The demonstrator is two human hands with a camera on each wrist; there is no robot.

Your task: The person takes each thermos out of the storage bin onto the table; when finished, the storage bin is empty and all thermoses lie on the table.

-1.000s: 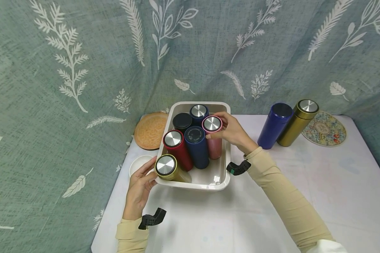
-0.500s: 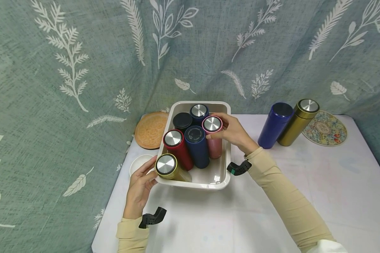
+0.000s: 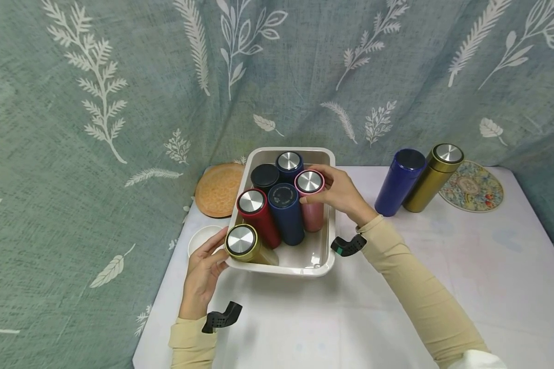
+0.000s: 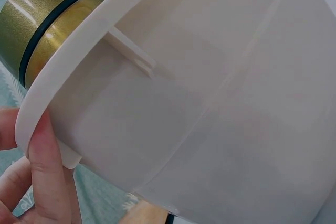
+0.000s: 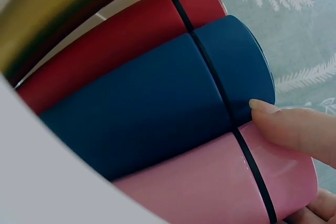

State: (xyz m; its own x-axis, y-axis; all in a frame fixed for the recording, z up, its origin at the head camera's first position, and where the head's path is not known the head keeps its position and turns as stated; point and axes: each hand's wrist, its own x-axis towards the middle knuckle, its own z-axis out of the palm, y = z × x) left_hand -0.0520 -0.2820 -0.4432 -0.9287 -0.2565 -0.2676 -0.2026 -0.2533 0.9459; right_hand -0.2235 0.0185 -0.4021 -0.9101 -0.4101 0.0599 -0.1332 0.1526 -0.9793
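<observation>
R hand clamped round top of pink flask, fingers curled on the lid end; wrist view shows a fingertip also touching the navy flask next to it. L hand pinches near-left corner of bin, thumb on rim.

Pink flask stands in bin, right side, mid-depth, tilted a little, touching navy flask. Also in bin: red flask left of navy, gold flask at near-left corner leaning on rim, black flask and a silver-lidded one at back.

Risks (judgement):
- Flasks packed tight, leaning on each other. Lifting pink may drag navy w/ it or let neighbours topple into the gap.
- Pink body glossy, smooth → could slip in a top-only grip.
- Gold leans on rim; bin jolt may tip it out.
- Bin light plastic; may shift if L hand loosens.

Materials: flasks = straight cylinders, painted metal look, matte red/navy, brushed-steel lid discs, black seam rings. Bin = white smooth plastic, rounded corners, ribbed under rim. Outside bin, to its right: blue flask and 2nd gold one.
</observation>
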